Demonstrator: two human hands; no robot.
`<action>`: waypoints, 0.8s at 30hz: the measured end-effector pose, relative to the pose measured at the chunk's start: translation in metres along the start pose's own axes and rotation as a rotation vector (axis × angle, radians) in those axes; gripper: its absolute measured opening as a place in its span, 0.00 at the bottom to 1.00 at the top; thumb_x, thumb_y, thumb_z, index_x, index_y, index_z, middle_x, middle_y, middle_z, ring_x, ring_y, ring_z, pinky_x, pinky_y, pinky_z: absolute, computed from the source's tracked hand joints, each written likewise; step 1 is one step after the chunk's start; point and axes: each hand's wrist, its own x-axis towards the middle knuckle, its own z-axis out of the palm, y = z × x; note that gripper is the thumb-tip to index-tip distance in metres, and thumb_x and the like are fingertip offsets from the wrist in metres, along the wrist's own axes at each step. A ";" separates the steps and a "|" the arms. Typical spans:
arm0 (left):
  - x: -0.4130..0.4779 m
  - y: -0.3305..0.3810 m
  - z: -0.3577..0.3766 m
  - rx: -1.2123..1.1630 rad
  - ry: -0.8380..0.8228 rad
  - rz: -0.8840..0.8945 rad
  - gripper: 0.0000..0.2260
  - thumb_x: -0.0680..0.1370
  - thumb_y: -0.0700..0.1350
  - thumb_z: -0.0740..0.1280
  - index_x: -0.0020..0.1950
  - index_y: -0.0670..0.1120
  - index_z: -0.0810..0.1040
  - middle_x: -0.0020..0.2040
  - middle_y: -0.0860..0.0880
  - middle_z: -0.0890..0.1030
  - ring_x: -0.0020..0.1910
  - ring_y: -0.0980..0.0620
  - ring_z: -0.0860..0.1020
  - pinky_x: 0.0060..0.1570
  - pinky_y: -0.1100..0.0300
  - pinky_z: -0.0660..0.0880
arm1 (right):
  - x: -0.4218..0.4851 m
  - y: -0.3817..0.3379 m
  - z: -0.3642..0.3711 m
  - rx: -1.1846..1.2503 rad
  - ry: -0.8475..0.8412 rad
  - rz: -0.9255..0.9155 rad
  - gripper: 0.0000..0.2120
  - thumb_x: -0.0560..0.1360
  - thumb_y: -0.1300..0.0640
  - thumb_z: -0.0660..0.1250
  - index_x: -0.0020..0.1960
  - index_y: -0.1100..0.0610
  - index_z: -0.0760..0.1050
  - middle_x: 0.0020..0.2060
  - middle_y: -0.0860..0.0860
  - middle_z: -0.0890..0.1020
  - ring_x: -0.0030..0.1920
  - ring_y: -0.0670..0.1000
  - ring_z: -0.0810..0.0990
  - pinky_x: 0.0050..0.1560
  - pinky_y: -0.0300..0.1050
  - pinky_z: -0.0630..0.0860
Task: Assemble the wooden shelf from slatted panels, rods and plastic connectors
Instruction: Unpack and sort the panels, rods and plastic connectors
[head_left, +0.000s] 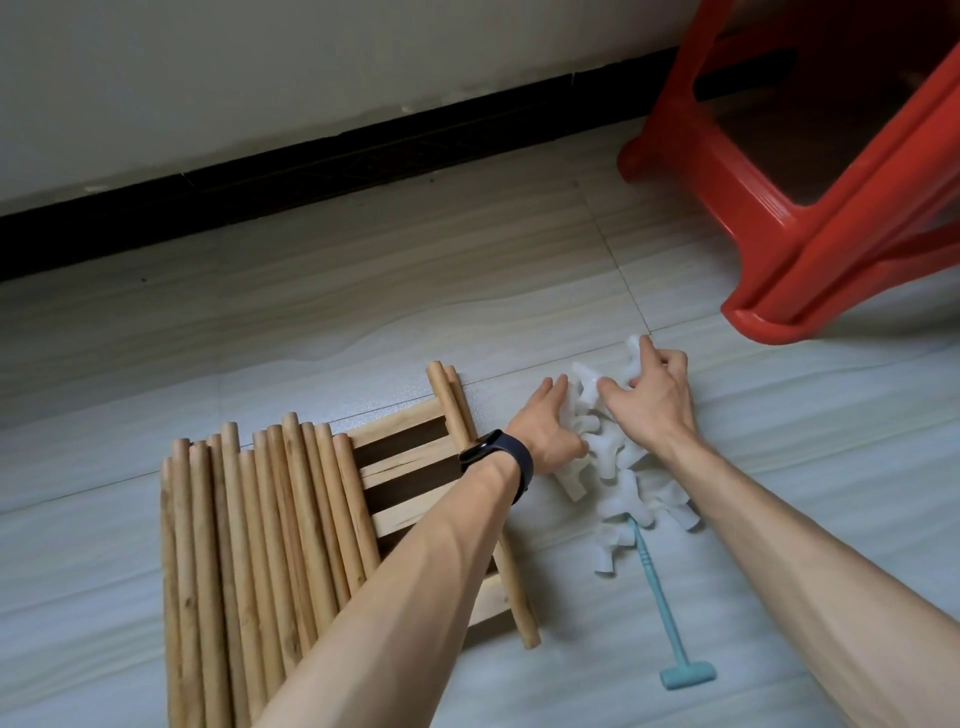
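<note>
The right hand (649, 400) is curling its fingers round the 12 o'clock end of the white plastic connectors (615, 470) heaped on the floor, while the left hand (548, 434), fingers extended, is pressing the heap's 9 o'clock edge, nearer the wooden rods (260, 525) lying 6-to-12 at 9 o'clock.

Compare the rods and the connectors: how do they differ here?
Rods are long, straight, tan wood; connectors are short, white, branched plastic. Rods lie mostly side by side, partly over the panel; connectors sit in a loose heap on the floor. The left hand and right hand are on the connectors; neither hand touches the rods. Shared: both are loose, nothing joined yet.
</note>
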 end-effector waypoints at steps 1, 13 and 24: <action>-0.001 0.001 0.001 -0.003 -0.004 0.003 0.40 0.77 0.40 0.68 0.83 0.52 0.49 0.82 0.53 0.46 0.80 0.51 0.53 0.75 0.59 0.59 | 0.000 0.000 -0.001 -0.006 0.002 0.006 0.35 0.76 0.49 0.68 0.79 0.55 0.59 0.67 0.54 0.64 0.51 0.53 0.76 0.53 0.41 0.69; -0.004 0.003 0.001 0.085 -0.018 0.047 0.36 0.78 0.41 0.65 0.82 0.54 0.54 0.82 0.53 0.50 0.79 0.51 0.56 0.72 0.59 0.60 | -0.001 -0.007 -0.002 -0.073 -0.028 0.014 0.30 0.77 0.49 0.66 0.76 0.56 0.65 0.69 0.54 0.64 0.61 0.57 0.75 0.55 0.42 0.67; -0.007 -0.002 0.000 0.112 0.004 0.077 0.35 0.78 0.39 0.64 0.82 0.55 0.54 0.82 0.50 0.49 0.78 0.49 0.61 0.66 0.64 0.62 | 0.002 -0.009 -0.009 -0.090 -0.056 -0.099 0.23 0.79 0.54 0.60 0.75 0.52 0.69 0.70 0.50 0.66 0.59 0.53 0.77 0.64 0.45 0.69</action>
